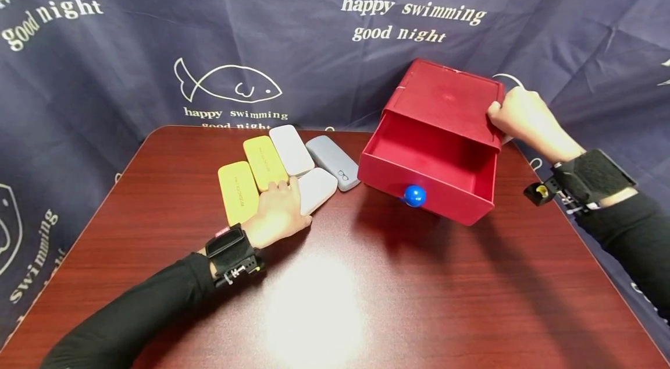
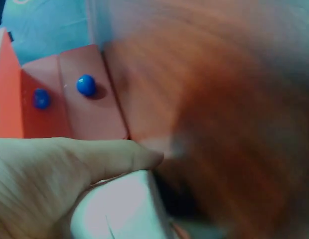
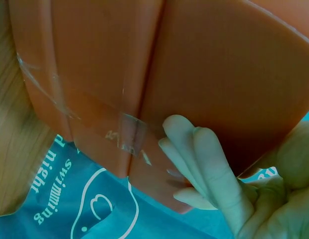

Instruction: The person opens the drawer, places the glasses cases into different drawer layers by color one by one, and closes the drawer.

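Note:
A red box stands tilted at the table's back right, and its drawer with a blue knob is pulled out and empty. My right hand grips the box's back right corner; the right wrist view shows its fingers curled against the red box wall. My left hand holds a white glasses case, and in the left wrist view the thumb wraps over that white case. The blue knob shows beyond it.
Beside the left hand lie two yellow cases, another white case and a grey case. The dark red table stretches toward me. A navy printed cloth hangs behind it.

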The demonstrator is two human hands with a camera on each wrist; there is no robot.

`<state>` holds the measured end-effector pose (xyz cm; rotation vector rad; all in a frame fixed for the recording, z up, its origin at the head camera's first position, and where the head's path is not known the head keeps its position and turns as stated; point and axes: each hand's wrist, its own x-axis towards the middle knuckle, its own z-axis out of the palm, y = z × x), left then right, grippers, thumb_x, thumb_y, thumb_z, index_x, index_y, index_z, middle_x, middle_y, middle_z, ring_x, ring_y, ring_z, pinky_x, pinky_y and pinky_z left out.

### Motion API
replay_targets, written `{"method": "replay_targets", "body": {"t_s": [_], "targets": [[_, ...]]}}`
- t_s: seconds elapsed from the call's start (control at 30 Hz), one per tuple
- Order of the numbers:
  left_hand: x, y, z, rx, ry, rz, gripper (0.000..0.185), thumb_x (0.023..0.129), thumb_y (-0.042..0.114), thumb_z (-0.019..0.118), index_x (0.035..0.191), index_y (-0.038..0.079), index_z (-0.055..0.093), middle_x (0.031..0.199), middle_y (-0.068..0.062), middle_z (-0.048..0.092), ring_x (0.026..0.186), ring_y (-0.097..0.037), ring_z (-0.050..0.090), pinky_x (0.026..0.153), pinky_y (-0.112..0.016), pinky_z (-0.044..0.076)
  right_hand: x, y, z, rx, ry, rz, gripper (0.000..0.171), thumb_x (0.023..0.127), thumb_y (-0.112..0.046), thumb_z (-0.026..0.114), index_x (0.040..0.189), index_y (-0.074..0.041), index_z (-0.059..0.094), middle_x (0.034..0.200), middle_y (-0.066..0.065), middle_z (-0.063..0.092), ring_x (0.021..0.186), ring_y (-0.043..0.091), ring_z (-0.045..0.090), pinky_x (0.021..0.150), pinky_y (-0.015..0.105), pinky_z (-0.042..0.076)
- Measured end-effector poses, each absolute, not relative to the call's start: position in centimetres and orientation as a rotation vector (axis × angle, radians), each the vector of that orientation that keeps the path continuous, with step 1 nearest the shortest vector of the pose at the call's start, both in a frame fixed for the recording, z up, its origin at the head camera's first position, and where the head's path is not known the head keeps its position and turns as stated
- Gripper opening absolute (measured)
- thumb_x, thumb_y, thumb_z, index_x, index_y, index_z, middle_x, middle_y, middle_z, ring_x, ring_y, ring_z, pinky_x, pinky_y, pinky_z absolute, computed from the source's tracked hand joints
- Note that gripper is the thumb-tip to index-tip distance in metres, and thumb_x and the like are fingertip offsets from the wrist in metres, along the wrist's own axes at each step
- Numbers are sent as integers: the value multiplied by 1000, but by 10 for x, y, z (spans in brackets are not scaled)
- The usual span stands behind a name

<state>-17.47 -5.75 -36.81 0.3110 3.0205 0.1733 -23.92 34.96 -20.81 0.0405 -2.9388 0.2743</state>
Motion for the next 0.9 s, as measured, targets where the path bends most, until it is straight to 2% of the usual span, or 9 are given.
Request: {"method": "replay_targets", "body": {"t_s": [0.13, 0.23, 0.4, 0.57, 0.63, 0.8, 0.9], "targets": [[-176, -62, -352, 345, 2939, 151, 85, 84, 44, 77, 139, -10, 41, 126, -28, 56, 115, -45, 56, 91, -53, 53, -237, 350, -208, 44, -2931, 278, 29, 85, -12, 38, 61, 1, 46, 50, 15, 53, 63, 53, 60, 51, 45, 43], [-175, -67, -340, 370, 2899, 154, 79, 85, 43, 76, 136, -8, 45, 125, -27, 57, 114, -44, 58, 92, -54, 52, -236, 350, -207, 36, -2931, 279, 29, 85, -12, 38, 61, 1, 46, 51, 16, 53, 64, 54, 60, 52, 46, 44], [-172, -76, -312, 407, 2900, 182, 66, 84, 43, 77, 125, -2, 50, 115, -20, 60, 106, -40, 62, 84, -53, 51, -236, 351, -209, 37, -2930, 285, 29, 86, -13, 38, 61, 1, 47, 51, 16, 53, 62, 52, 60, 50, 43, 42], [-165, -84, -275, 441, 2924, 240, 63, 82, 47, 77, 122, 7, 50, 112, -12, 61, 97, -36, 64, 71, -50, 50, -237, 350, -210, 54, -2912, 279, 29, 85, -12, 38, 60, 0, 44, 52, 18, 51, 63, 54, 59, 54, 52, 45], [-163, -87, -262, 469, 2950, 246, 63, 81, 49, 77, 123, 9, 51, 111, -11, 60, 96, -33, 63, 70, -51, 51, -237, 350, -210, 58, -2909, 277, 29, 85, -12, 38, 60, 0, 43, 53, 19, 51, 64, 55, 58, 56, 54, 45], [-158, -90, -231, 610, 3086, 300, 62, 80, 49, 74, 125, 12, 52, 101, -8, 59, 90, -27, 61, 70, -48, 51, -236, 348, -209, 35, -2918, 291, 30, 86, -13, 37, 61, 1, 46, 51, 15, 53, 62, 50, 60, 51, 43, 42], [-156, -85, -217, 662, 3175, 308, 63, 81, 49, 73, 127, 11, 51, 102, -9, 60, 91, -29, 62, 70, -49, 51, -236, 348, -209, 29, -2914, 299, 30, 86, -13, 38, 61, 0, 46, 51, 16, 52, 62, 51, 60, 51, 43, 42]]}}
